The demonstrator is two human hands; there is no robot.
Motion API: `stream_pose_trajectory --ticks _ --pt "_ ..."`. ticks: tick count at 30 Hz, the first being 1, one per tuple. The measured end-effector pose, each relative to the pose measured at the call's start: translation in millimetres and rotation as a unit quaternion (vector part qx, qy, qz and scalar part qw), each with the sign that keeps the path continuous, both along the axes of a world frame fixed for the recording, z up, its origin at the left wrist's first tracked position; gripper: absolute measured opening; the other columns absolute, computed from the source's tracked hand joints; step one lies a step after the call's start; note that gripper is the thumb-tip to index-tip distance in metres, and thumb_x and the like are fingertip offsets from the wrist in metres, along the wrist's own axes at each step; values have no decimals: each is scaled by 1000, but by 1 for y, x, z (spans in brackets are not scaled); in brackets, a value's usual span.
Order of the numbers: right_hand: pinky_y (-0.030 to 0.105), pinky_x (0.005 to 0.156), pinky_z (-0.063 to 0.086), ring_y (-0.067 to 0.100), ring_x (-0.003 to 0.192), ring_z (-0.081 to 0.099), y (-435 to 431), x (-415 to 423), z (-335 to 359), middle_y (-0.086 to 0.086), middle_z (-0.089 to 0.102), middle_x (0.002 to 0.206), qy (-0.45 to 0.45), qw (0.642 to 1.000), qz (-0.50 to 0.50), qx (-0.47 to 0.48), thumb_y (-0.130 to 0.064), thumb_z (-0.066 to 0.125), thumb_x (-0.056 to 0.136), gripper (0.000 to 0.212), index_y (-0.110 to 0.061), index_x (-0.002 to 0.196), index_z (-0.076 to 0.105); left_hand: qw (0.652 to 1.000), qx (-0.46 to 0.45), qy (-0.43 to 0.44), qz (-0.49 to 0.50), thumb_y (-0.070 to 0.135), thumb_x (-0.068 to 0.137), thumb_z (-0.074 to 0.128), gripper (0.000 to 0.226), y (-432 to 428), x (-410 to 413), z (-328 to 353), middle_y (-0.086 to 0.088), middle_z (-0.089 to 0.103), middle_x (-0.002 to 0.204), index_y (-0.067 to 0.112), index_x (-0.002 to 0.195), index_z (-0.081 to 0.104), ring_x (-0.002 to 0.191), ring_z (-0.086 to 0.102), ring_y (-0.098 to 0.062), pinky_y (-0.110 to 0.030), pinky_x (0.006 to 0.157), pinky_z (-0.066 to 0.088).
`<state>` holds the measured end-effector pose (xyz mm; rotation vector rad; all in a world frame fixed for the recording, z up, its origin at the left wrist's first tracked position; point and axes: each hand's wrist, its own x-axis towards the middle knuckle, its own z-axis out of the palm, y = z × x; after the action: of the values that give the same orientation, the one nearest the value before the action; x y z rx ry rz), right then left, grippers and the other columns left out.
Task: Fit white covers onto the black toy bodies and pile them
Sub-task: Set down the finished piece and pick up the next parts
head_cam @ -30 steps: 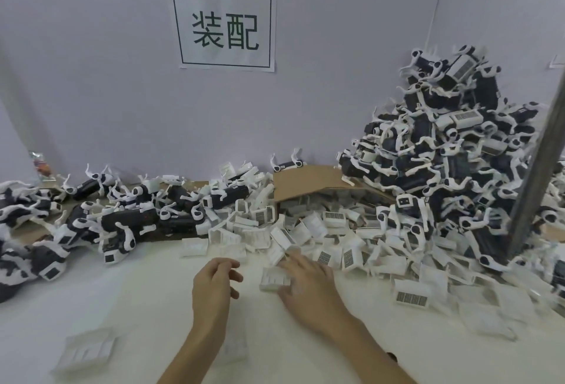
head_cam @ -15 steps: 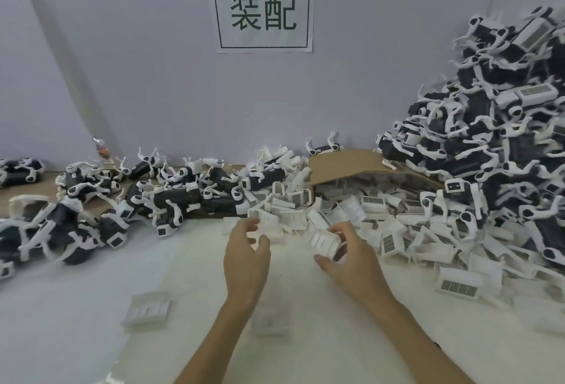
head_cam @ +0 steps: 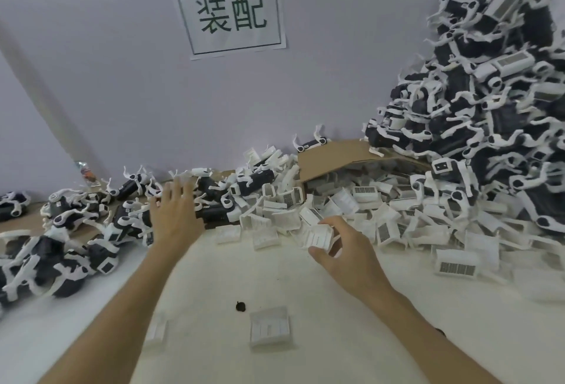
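One white cover (head_cam: 318, 235) pinched in right hand (head_cam: 347, 253); left hand (head_cam: 175, 220) splayed, empty, over black toy bodies (head_cam: 214, 212).

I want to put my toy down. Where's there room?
Bare table lies between the left hand and right hand gripping a cover, down to the lone cover, and at the near left corner. Crowded: loose covers behind, toy bodies left, tall pile right.

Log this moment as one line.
left hand: open, by black toy bodies | right hand: holds white cover | fit: not yet done
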<state>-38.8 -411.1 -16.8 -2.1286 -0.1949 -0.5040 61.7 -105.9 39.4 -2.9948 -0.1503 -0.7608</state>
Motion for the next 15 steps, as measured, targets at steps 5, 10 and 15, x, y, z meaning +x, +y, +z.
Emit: stream_pose_trajectory --ticks 5,10,15 --pt "13 66 46 2 81 60 -1 0 -5 -16 65 92 -1 1000 0 5 -34 75 82 37 -39 112 55 972 -155 172 -43 34 94 68 85 26 31 0 -18 41 154 12 160 19 132 51 -37 -44 102 44" --pt "18 69 50 5 80 61 -1 1 -5 -14 65 91 1 1000 2 0 -35 74 83 37 -38 114 55 967 -226 102 -52 7 93 65 35 9 28 -17 -23 68 108 2 127 62 93 62 -36 -35 74 45" --pt "17 67 49 5 79 60 1 0 -5 -15 65 91 -5 1000 14 0 -34 75 82 35 -39 111 55 867 -496 -48 -11 0 91 59 23 4 4 -31 -15 67 93 2 110 71 76 60 -30 -35 70 46"
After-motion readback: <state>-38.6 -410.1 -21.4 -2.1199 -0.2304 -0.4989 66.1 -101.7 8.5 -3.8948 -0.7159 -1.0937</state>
